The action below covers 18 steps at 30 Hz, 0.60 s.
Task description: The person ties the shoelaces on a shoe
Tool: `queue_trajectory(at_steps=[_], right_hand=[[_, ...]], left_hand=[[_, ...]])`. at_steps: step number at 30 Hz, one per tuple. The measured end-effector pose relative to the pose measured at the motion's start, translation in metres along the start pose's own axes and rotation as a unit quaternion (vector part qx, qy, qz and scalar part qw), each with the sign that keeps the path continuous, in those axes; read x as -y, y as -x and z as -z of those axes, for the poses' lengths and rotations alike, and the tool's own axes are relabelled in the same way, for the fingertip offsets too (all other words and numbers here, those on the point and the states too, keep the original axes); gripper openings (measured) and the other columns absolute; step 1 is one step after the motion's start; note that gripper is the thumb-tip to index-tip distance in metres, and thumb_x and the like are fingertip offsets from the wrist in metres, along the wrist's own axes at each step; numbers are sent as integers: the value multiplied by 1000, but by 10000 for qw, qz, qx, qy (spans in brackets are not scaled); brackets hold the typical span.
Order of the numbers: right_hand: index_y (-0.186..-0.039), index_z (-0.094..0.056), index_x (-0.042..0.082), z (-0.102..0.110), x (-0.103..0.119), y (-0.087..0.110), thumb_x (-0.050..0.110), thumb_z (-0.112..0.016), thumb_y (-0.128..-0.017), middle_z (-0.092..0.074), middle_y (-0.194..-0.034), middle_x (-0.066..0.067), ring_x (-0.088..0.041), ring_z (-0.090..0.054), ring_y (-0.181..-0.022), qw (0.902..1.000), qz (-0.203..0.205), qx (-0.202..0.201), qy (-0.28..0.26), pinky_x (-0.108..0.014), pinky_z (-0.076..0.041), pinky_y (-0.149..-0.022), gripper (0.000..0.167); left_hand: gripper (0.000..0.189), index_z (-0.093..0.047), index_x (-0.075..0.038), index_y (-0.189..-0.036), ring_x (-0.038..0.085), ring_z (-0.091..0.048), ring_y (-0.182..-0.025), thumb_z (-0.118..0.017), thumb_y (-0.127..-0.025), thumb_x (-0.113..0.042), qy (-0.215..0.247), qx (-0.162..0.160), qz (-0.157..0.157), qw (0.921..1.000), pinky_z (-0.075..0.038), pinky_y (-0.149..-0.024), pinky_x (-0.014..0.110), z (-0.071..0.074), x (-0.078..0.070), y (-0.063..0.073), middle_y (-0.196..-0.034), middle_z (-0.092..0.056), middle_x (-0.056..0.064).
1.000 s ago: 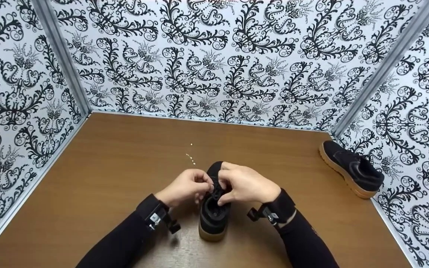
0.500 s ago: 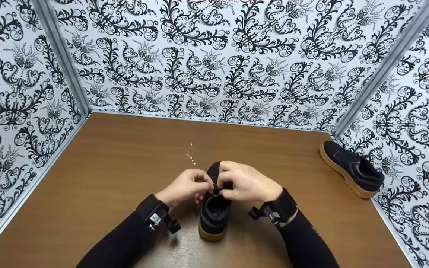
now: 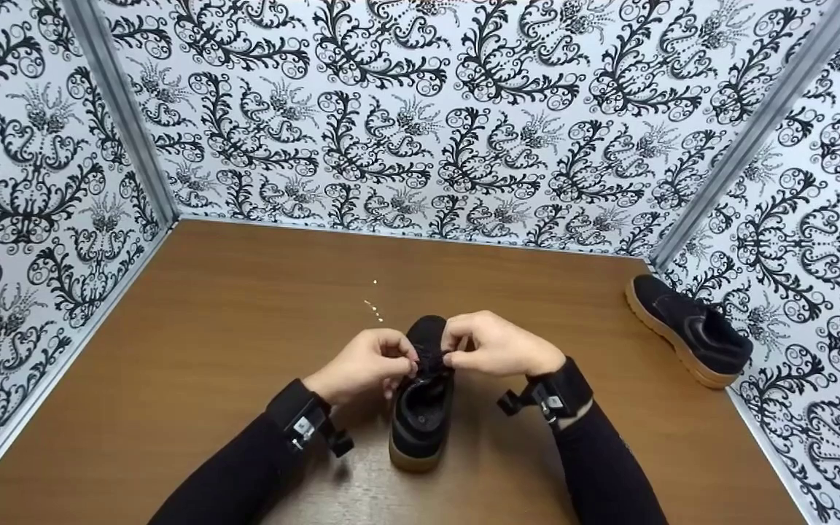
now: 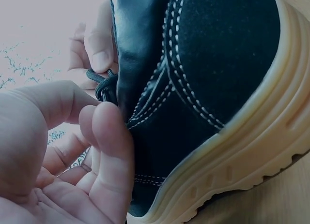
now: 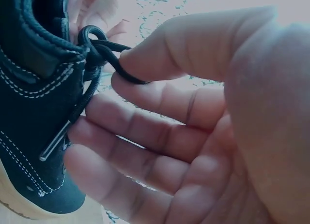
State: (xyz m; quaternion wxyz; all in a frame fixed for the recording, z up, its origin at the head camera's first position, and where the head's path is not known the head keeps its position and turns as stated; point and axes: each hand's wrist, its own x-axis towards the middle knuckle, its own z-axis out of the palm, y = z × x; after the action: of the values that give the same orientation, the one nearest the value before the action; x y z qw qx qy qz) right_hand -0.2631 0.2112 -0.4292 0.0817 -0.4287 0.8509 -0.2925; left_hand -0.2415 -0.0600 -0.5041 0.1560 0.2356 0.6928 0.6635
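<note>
A black shoe point(image 3: 418, 437) with a tan sole and pale stitching stands upright on the table, toe pointing away from me. Its black shoelace point(image 5: 104, 53) forms a bow-like knot with a loop over the tongue. My right hand point(image 3: 504, 346) pinches a loop of that lace between thumb and forefinger, its other fingers spread along the shoe's side. On the opposite side, my left hand point(image 3: 362, 364) pinches the lace close to the knot; its fingertips partly hide what they hold. A lace end with a metal tip point(image 5: 54, 141) hangs down the shoe's right side.
The matching shoe point(image 3: 671, 310) lies at the right edge of the brown table point(image 3: 245, 306), against the patterned wall point(image 3: 814, 306). Small bright specks point(image 3: 374, 310) show on the tabletop beyond the near shoe's toe.
My right hand has drawn away from the shoe's opening, out to the right and slightly forward, pulling the lace loop with it. My left hand has stayed nearly in place.
</note>
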Motion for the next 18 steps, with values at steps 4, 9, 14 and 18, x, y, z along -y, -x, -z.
queue_trajectory(at_steps=[4, 9, 14, 18], right_hand=[[-92, -76, 18, 2, -5, 1, 9, -77, -96, -72, -95, 10, -13, -71, -89, 9995, -189, 88, -247, -36, -63, -82, 10], [-91, -77, 20, 5, -8, 1, 13, -78, -95, -75, -95, 6, -14, -72, -88, 9981, -370, 159, -456, -36, -61, -81, 8], [-92, -77, 17, 7, -13, 3, 15, -77, -95, -77, -96, 3, -23, -75, -88, 9967, -435, 313, -617, -35, -61, -78, 4], [-91, -77, 18, 8, -18, 4, 14, -76, -94, -78, -94, 4, -26, -76, -84, 9951, -462, 442, -753, -30, -59, -73, 6]], left_hand=[[8, -74, 5, -99, 13, -58, -55, -71, -94, 1, 2, -13, 26, 10000, -54, -50, 28, 1, -1, 1, -79, -69, 5], [10, -74, 4, -98, 13, -58, -55, -71, -91, -1, -29, -10, 85, 10000, -55, -51, 29, 3, -2, 0, -77, -67, 4], [6, -75, 1, -95, 14, -58, -55, -71, -90, 1, -6, -45, 98, 9999, -57, -51, 32, 6, -2, 0, -75, -67, 6], [6, -75, 1, -95, 14, -59, -54, -70, -90, 2, -29, -34, 137, 9999, -58, -51, 33, 8, -3, 0, -75, -67, 5]])
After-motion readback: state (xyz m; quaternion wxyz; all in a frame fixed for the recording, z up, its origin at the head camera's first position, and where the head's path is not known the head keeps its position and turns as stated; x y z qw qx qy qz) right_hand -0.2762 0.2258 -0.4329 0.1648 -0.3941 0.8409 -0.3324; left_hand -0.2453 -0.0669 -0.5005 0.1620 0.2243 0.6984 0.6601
